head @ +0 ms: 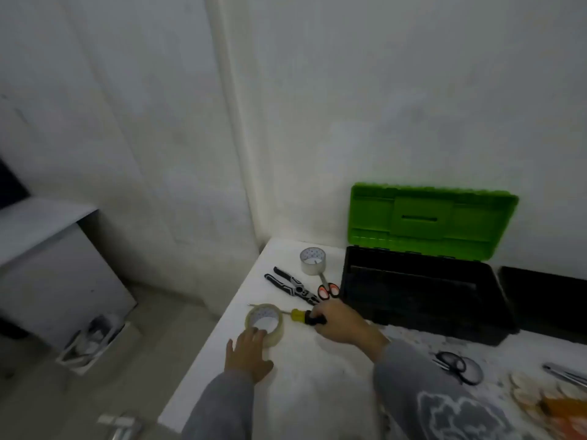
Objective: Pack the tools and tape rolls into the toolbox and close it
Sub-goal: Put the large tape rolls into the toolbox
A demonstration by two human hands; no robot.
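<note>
A black toolbox (422, 300) stands open on the white table (305, 376), its green lid (432, 217) leaning up against the wall. Left of it lie a clear tape roll (313, 261), black pliers (290, 289), orange-handled scissors (327, 289) and a yellow-and-black screwdriver (301, 315). A yellowish tape roll (264, 323) lies nearer the table's left edge. My left hand (249, 355) rests on this roll's near rim with its fingers spread. My right hand (340, 323) grips the screwdriver's black handle end.
A dark tray (546, 300) lies to the right of the toolbox. At the right of the table sit black-rimmed glasses (460, 366), metal tongs (568, 376) and a plate of food (546, 404). A white cabinet (47, 265) stands across the floor on the left.
</note>
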